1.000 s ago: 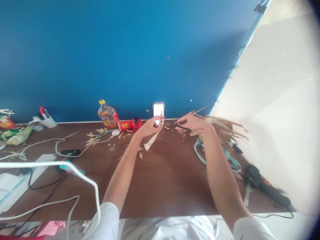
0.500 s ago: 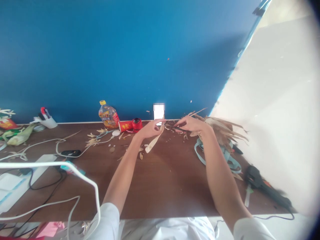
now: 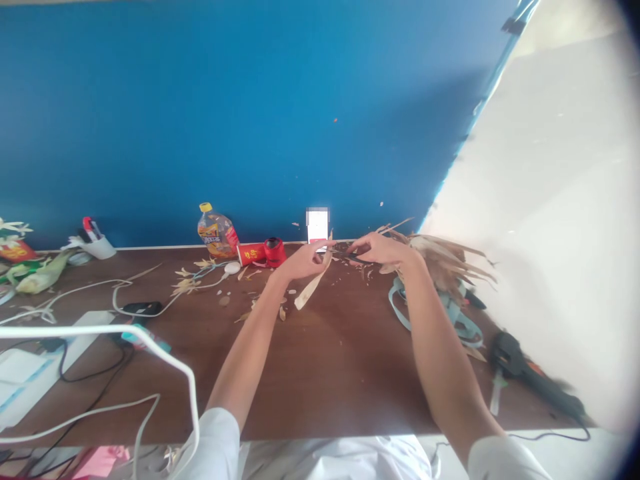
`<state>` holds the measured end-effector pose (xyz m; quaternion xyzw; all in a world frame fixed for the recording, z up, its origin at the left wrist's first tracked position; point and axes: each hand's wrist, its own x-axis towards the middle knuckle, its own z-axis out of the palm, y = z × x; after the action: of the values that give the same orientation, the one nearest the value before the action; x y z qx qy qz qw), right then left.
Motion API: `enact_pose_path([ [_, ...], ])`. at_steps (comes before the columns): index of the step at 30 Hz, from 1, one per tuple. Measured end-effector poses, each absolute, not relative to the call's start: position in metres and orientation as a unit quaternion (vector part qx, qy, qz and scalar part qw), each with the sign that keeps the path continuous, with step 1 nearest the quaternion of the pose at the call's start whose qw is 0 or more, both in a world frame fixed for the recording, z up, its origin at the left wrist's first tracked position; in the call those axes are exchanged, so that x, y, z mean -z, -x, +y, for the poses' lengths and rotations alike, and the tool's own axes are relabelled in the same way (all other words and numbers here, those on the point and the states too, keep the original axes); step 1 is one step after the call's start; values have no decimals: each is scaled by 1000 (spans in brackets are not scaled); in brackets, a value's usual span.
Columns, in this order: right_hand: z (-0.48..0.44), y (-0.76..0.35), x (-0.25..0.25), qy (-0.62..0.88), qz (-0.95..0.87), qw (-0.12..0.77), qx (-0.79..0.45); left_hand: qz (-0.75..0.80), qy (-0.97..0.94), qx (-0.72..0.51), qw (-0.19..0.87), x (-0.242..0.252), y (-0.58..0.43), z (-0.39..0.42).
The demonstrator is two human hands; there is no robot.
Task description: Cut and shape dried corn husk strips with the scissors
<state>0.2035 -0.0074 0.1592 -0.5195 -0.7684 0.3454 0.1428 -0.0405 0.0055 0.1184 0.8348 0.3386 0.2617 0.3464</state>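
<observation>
My left hand (image 3: 305, 261) pinches a pale strip of dried husk (image 3: 310, 289) near its upper part, and the strip's wide end hangs toward me. In my right hand (image 3: 381, 249) is a pair of dark scissors (image 3: 354, 257), its blades pointing left at the strip beside my left fingertips. Whether the blades touch the strip is too small to tell. A lit phone (image 3: 317, 223) stands against the blue wall just behind my hands. Small husk scraps (image 3: 283, 313) lie scattered on the brown table below them.
A pile of dried husks (image 3: 440, 263) and a pale blue strap (image 3: 400, 308) lie right; a black glue gun (image 3: 530, 373) sits nearer. Leftward are a bottle (image 3: 217, 233), red cup (image 3: 251, 253), red tape roll (image 3: 275, 253), husk flowers (image 3: 187, 283), pen cup (image 3: 101, 247), and cables. A white tube (image 3: 170, 357) crosses low left.
The husk strip has shifted slightly right with my left hand. My right hand and the scissors stay nearly in place. The phone's screen now shows a red patch at the bottom.
</observation>
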Motion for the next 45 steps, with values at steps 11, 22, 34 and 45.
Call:
enact_pose_path([
  [11, -15, -203, -169, 511, -784, 119, -331, 341, -829, -273, 350, -119, 42, 6],
  [22, -14, -199, -163, 492, -775, 139, -370, 331, -832, -277, 349, -116, 40, 8],
  [34, -11, -203, -161, 486, -783, 145, -360, 329, -839, -267, 339, -115, 39, 8],
  [45, -9, -200, -158, 495, -786, 169, -330, 337, -831, -273, 348, -117, 38, 7],
])
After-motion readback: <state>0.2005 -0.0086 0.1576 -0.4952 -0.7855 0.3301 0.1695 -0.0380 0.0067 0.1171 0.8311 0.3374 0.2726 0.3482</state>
